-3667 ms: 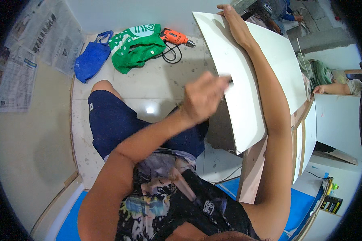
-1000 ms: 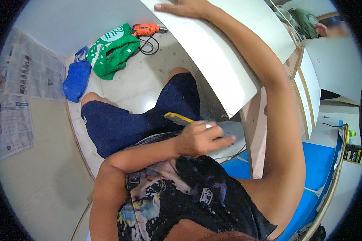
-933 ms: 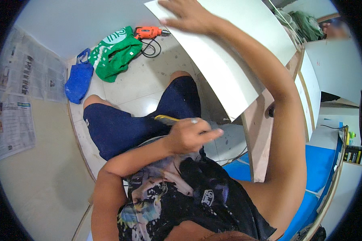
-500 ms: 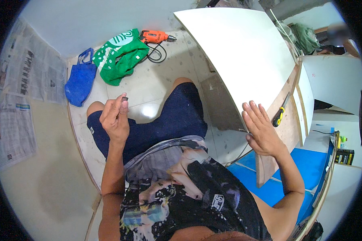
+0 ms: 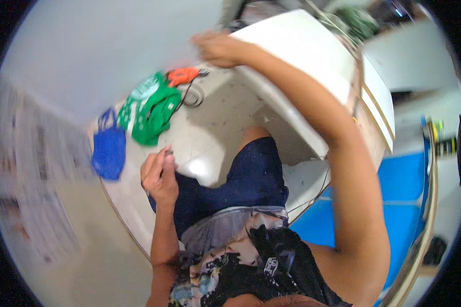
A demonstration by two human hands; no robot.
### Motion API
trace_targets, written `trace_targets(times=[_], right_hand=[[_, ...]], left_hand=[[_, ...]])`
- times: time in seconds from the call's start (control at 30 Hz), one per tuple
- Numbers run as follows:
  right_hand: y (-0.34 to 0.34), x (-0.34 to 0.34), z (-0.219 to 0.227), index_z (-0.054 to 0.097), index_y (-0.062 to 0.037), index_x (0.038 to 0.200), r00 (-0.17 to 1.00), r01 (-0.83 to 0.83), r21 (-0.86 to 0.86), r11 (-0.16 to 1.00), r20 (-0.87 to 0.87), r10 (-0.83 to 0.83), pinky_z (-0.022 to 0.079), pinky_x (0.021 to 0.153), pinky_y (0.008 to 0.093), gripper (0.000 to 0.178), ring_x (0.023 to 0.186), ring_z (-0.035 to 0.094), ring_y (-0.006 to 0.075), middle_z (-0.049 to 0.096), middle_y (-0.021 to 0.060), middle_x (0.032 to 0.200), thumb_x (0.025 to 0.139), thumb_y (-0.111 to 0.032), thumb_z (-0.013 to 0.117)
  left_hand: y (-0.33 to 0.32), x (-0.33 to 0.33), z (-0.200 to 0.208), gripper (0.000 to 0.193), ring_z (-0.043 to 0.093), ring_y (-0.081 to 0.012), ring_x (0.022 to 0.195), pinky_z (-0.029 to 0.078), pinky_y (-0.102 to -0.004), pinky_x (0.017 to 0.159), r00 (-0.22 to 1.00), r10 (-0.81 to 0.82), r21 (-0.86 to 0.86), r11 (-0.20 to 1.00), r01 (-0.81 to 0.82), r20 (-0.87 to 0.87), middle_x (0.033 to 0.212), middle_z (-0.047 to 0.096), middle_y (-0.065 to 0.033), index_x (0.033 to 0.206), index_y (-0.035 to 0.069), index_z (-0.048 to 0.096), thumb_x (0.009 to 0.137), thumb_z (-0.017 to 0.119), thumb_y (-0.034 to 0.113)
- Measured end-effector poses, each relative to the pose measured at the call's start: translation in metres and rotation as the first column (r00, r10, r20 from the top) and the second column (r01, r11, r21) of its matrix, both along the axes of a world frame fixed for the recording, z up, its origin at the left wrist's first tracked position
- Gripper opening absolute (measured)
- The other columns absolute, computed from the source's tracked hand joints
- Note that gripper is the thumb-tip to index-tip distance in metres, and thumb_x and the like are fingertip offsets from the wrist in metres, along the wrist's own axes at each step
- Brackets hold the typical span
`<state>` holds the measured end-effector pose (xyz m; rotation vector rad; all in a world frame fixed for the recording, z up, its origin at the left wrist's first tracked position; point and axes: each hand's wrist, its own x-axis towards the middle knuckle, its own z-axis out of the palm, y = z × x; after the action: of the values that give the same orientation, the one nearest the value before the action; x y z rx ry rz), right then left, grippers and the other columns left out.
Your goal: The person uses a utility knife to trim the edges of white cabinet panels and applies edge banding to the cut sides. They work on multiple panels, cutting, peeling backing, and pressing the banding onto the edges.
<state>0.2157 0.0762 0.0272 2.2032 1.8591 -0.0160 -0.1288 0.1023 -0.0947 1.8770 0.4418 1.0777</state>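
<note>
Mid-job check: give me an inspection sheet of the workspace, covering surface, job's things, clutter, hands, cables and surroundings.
Surface: pale speckled floor, partly glossy.
Job's things: large white flat board, tilted, leaning over the lap.
Clutter: green cloth bag; blue cloth bag; orange power drill.
Hands: right hand on the board's top edge; left hand closed by the knee, contents too blurred to tell.
Cables: dark cord looped beside the drill.
Surroundings: blue mat; newspapers on the left.

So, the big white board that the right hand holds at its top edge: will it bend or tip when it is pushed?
The white board looks flat and stiff, so probably little bending. It stands tilted with only the right hand on it, so it could tip.
</note>
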Motion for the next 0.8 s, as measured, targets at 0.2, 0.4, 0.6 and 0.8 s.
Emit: trace_targets(times=[0.2, 0.4, 0.6, 0.8], right_hand=[[0.024, -0.025, -0.025, 0.045, -0.0040, 0.141, 0.954, 0.280, 0.477, 0.833, -0.041, -0.297, 0.024, 0.106, 0.0705, 0.060, 0.140, 0.032, 0.0434, 0.041, 0.0161, 0.151, 0.094, -0.041, 0.052], [0.020, -0.029, -0.041, 0.060, -0.0009, 0.129, 0.858, 0.509, 0.450, 0.733, -0.205, -0.470, 0.018, 0.106, 0.0731, 0.050, 0.137, 0.038, 0.0433, 0.047, 0.0193, 0.146, 0.096, -0.034, 0.045], [0.029, -0.039, -0.049, 0.040, -0.0041, 0.145, 0.872, 0.490, 0.666, 0.562, -0.382, -0.308, 0.012, 0.111, 0.0689, 0.058, 0.143, 0.025, 0.0420, 0.032, 0.0196, 0.154, 0.096, -0.035, 0.041], [-0.081, -0.075, -0.035, 0.026, -0.0039, 0.151, 0.823, 0.515, 0.534, 0.670, -0.526, -0.214, 0.008, 0.117, 0.0607, 0.073, 0.148, 0.011, 0.0408, 0.017, 0.0186, 0.160, 0.094, -0.045, 0.044]], left_hand=[[0.043, 0.086, 0.103, 0.030, 0.054, -0.0091, 0.062, 0.046, -0.0236, 0.058, 0.974, -0.137, -0.295, 0.937, 0.187, 0.179, 0.077, 0.060, -0.0045, 0.120, -0.007, 0.061, 0.101, 0.053, 0.014], [-0.004, 0.243, 0.282, 0.038, 0.056, -0.0106, 0.073, 0.047, -0.0221, 0.066, 0.683, -0.637, 0.121, 0.757, 0.642, 0.357, 0.089, 0.060, -0.0066, 0.132, -0.005, 0.054, 0.100, 0.053, 0.016], [-0.264, 0.400, 0.275, 0.020, 0.065, -0.0138, 0.073, 0.053, -0.0280, 0.065, 0.006, -0.991, -0.079, 0.017, 0.997, -0.135, 0.092, 0.063, -0.0064, 0.109, 0.004, 0.061, 0.094, 0.059, 0.017], [-0.426, 0.394, 0.189, 0.022, 0.071, -0.0227, 0.067, 0.056, -0.0302, 0.048, -0.228, -0.972, -0.607, -0.148, 0.781, -0.056, 0.085, 0.065, -0.0159, 0.110, -0.006, 0.059, 0.093, 0.055, 0.008]])
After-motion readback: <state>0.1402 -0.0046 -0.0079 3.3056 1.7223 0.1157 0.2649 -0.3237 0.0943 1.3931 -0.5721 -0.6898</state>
